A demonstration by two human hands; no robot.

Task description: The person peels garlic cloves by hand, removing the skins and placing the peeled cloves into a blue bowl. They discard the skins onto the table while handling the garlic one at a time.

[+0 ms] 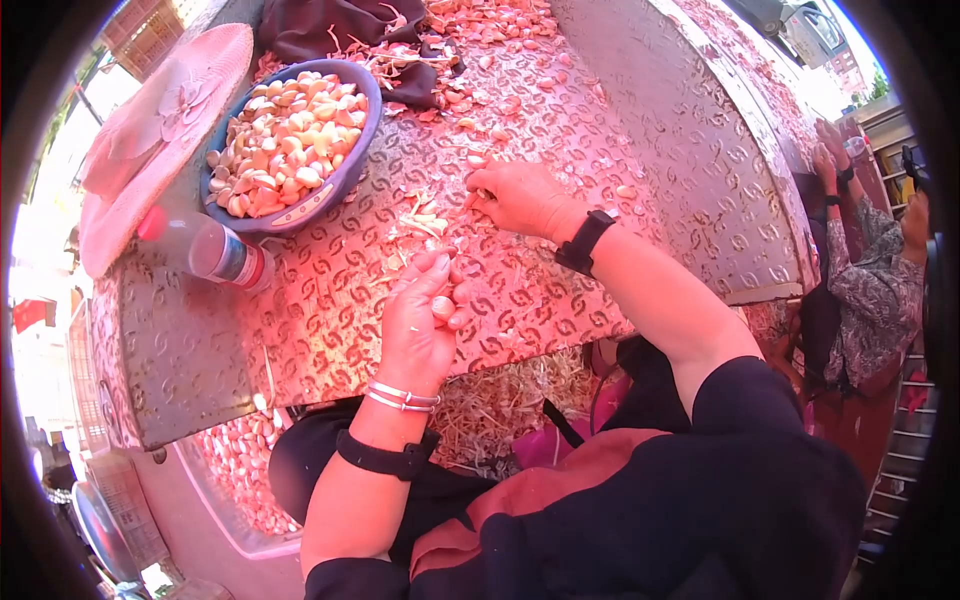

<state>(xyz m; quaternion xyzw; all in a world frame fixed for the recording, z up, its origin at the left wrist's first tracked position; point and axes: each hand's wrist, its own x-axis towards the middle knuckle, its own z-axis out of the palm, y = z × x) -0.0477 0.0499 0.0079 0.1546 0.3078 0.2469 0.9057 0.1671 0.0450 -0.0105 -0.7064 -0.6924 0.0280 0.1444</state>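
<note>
My left hand (pixel 425 325) is turned palm up over the near part of the patterned metal table (pixel 330 330), its fingers curled around a pale garlic clove (pixel 442 308). My right hand (pixel 520 198) is above the table, further forward and to the right, with its fingertips pinched together; what they hold, if anything, is too small to tell. Between the hands lies a small pile of peeled cloves (pixel 428 222). At the left, a blue bowl (pixel 372 120) is heaped with garlic cloves (pixel 290 140).
A plastic bottle (pixel 235 258) and a pink hat (pixel 165 130) are beside the bowl. Skins and dark cloth (pixel 320 30) lie at the back. Below left stands a tub of cloves (pixel 240 470). Another person (pixel 870 290) is at the right.
</note>
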